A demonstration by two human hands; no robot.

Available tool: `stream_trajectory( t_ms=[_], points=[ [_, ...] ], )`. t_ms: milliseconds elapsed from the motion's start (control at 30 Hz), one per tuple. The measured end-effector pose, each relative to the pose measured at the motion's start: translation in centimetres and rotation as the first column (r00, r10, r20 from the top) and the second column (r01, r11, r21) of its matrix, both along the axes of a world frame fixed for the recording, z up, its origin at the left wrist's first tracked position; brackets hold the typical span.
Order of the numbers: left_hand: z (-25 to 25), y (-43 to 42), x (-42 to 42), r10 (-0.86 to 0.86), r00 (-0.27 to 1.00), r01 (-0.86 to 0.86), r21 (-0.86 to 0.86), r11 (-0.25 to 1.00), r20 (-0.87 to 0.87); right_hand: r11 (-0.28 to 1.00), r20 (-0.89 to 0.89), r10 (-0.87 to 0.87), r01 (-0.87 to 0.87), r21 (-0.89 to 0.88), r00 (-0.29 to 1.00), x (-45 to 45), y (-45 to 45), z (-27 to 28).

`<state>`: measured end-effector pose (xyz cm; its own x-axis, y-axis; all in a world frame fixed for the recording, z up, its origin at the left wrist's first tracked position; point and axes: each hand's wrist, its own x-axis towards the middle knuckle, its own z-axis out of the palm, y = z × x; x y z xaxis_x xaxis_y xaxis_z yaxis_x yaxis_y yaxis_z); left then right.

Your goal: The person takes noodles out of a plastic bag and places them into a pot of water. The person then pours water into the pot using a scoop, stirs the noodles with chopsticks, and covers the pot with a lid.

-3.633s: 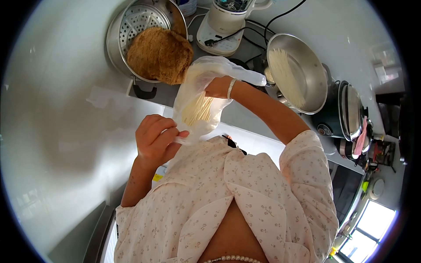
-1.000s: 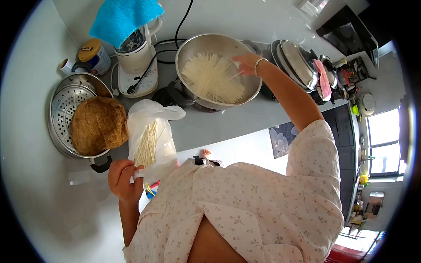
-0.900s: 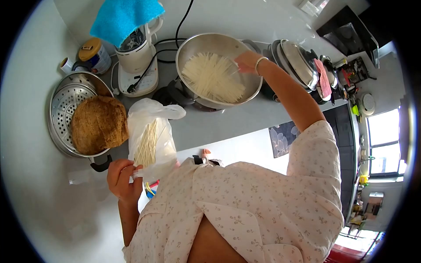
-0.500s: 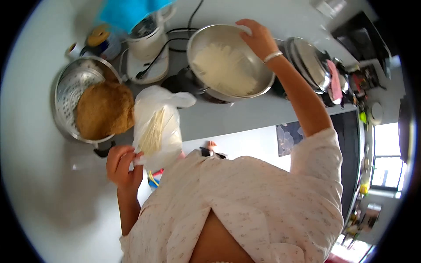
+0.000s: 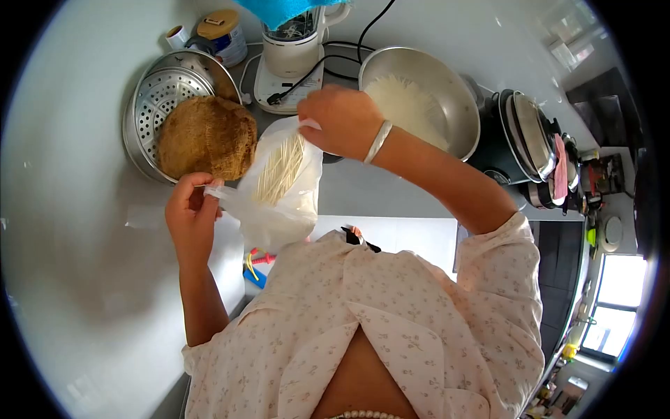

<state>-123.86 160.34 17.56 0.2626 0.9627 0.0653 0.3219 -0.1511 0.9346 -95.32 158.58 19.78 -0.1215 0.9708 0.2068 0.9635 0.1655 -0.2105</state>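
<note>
A thin white plastic bag point(image 5: 293, 222) hangs at the counter's front edge, with pale dry noodles point(image 5: 280, 171) showing inside its mouth. My left hand point(image 5: 192, 209) pinches one corner of the bag. The opposite corner is held by my right hand point(image 5: 338, 124), fingers closed on the plastic. Behind my right forearm stands a wide steel pot point(image 5: 457, 115) holding more pale noodles or a similar whitish food point(image 5: 405, 105). Left of the bag, a brown fibrous round mass point(image 5: 209, 136) rests in a steel steamer pot point(image 5: 157, 105) with a perforated insert.
A white blender point(image 5: 289, 59) under a blue cloth point(image 5: 279, 8) stands at the back, its black cord trailing on the counter. Beside it is a tub with a tan lid point(image 5: 220, 28). Stacked pots and lids point(image 5: 527, 136) with a pink cloth point(image 5: 560, 166) are at the right.
My right hand has left the steel pot's rim and come left to grip the bag. My left hand still holds its corner. The whole view has shifted.
</note>
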Motion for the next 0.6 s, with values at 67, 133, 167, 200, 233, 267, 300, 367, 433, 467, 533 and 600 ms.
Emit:
stream_trajectory(
  t_ms=[67,133,167,200,233,267,300,367,433,467,533,600],
  points=[
    [-0.7,0.9,0.3,-0.057,0.973,0.064,-0.025,0.998,0.223,0.993,-0.239,0.095,-0.110,-0.051,0.967,0.0,2.2,0.4],
    [-1.0,1.4,0.9,-0.124,0.964,0.115,0.053,0.992,0.234,0.945,-0.666,0.030,-0.239,-0.225,0.745,-0.7,3.7,0.5],
    [-1.1,1.6,1.2,-0.160,0.959,0.135,0.122,0.983,0.236,0.891,-0.806,-0.132,-0.287,-0.352,0.577,-1.4,4.5,0.0],
    [-1.2,1.9,1.3,-0.193,0.953,0.170,0.116,0.979,0.232,0.870,-0.913,-0.152,-0.388,-0.306,0.378,-2.1,4.8,-1.1],
    [-1.4,2.1,1.7,-0.231,0.943,0.205,0.129,0.970,0.241,0.846,-0.972,-0.170,-0.481,-0.227,0.160,-3.1,5.0,-2.6],
    [-1.6,2.3,2.0,-0.224,0.950,0.183,0.190,0.965,0.218,0.841,-0.983,-0.167,-0.509,-0.185,0.081,-4.1,5.3,-3.6],
    [-1.7,2.5,2.1,-0.209,0.959,0.158,0.247,0.956,0.193,0.832,-0.986,-0.165,-0.538,-0.138,-0.003,-5.0,5.5,-4.7],
    [-1.0,2.9,2.6,-0.261,0.957,0.212,0.312,0.926,0.126,0.841,-1.000,-0.025,-0.541,-0.019,-0.004,-6.4,6.8,-7.4],
    [-0.1,3.1,3.3,-0.096,0.984,0.164,0.574,0.802,-0.147,0.828,-0.994,0.110,-0.553,0.097,-0.010,-6.3,6.3,-7.4],
    [0.0,3.2,3.7,-0.106,0.983,0.175,0.574,0.800,-0.152,0.843,-0.987,0.098,-0.537,0.016,0.124,-5.9,5.9,-7.5],
    [0.3,3.5,4.4,-0.087,0.985,0.154,0.544,0.825,-0.147,0.858,-0.978,0.040,-0.508,-0.071,0.205,-6.2,6.0,-8.4],
    [0.3,3.6,4.8,-0.106,0.980,0.171,0.434,0.885,-0.171,0.856,-0.976,0.050,-0.512,-0.068,0.213,-6.6,6.5,-9.0]
  ],
)
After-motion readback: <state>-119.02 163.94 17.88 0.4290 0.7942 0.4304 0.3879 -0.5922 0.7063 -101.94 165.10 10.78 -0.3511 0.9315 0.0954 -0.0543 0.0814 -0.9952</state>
